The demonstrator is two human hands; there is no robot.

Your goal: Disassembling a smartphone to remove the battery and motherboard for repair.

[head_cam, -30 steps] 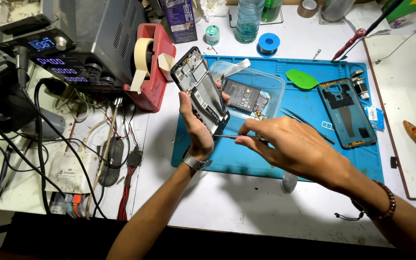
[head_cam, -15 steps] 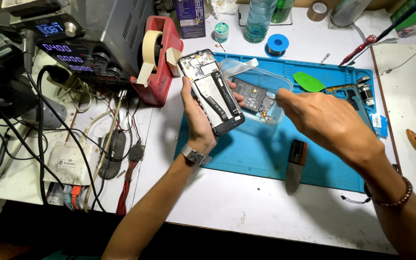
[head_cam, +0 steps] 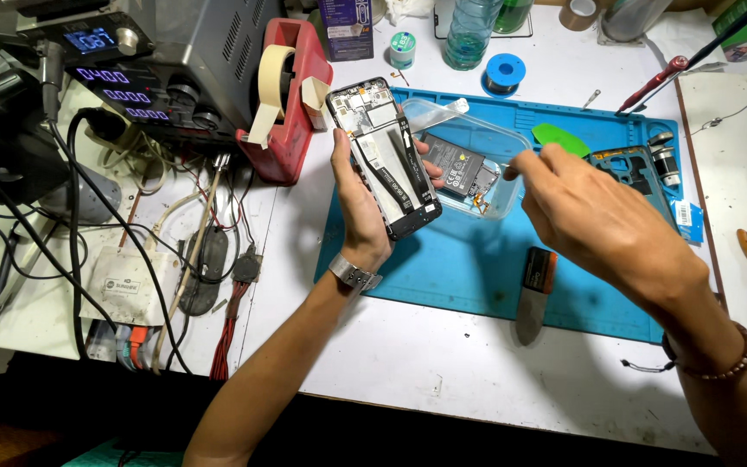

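Left hand (head_cam: 360,203) grips an opened black phone frame (head_cam: 384,156), tilted upright above the blue silicone mat (head_cam: 443,259). Right hand (head_cam: 594,216) pinches thin metal tweezers (head_cam: 490,169) over a clear plastic tray (head_cam: 469,138) holding a dark battery. Just below this hand lies a grey scraper (head_cam: 533,290); left of the left hand stands a red tape dispenser (head_cam: 291,104) on the bench.

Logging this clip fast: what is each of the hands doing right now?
Left hand: closed around the opened phone.
Right hand: pinched on a thin tool over the clear tray; tool barely visible.
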